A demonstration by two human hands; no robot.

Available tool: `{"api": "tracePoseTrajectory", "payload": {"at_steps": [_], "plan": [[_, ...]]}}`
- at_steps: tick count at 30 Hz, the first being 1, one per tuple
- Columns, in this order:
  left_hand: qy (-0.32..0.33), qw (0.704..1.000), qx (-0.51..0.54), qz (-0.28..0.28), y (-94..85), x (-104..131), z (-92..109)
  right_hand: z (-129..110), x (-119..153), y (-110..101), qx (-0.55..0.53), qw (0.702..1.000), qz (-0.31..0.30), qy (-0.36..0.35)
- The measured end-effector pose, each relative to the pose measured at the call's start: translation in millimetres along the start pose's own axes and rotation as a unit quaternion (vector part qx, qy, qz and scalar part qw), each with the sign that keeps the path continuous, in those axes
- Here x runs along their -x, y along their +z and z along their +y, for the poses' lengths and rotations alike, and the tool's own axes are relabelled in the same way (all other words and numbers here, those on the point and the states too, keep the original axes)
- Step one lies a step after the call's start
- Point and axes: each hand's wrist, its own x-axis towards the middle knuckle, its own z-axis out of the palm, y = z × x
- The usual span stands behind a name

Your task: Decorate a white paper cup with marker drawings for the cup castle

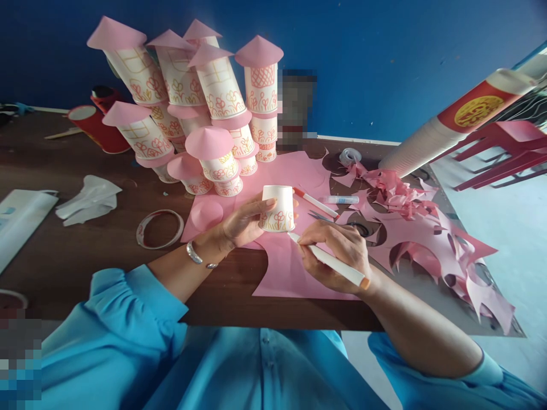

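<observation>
My left hand (245,221) is closed around a white paper cup (277,200), held upside down above the pink paper (290,267). Red and yellow-orange flowers and grass are drawn along the cup's wide lower edge. In my right hand (339,250) is a white marker (335,263) with an orange end, its tip at or close to the cup's lower rim. Whether the tip touches the cup I cannot tell. Behind the cup lie a red-and-white marker (316,203) and a pair of scissors (361,228), partly hidden by my right hand.
Paper-cup towers (222,85) with pink cone roofs stand at the back left. Pink paper scraps (423,233) cover the right side, near a glue stick (341,200) and a long stack of cups (444,134). A tape roll (159,229) and crumpled plastic (89,199) lie left.
</observation>
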Motion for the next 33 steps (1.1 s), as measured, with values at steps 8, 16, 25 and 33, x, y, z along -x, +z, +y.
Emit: {"api": "tracePoseTrajectory", "payload": {"at_steps": [8, 16, 25, 33], "plan": [[-0.005, 1.000, 0.007, -0.002, -2.3, -0.6, -1.1, 1.6, -0.6, -1.3, 0.023, 1.000, 0.011, 0.016], [-0.004, 1.000, -0.003, -0.004, -1.3, -0.6, 0.3, 4.0, 2.9, 3.0, 0.032, 0.999, 0.003, 0.013], [-0.005, 1.000, 0.007, 0.002, -0.7, -0.5, 1.9, 1.9, -0.4, -1.8, 0.013, 1.000, -0.013, 0.005], [0.011, 0.999, 0.015, 0.038, -3.3, 1.7, -1.6, -0.2, -0.7, -4.0, -0.010, 0.999, 0.038, -0.005]]}}
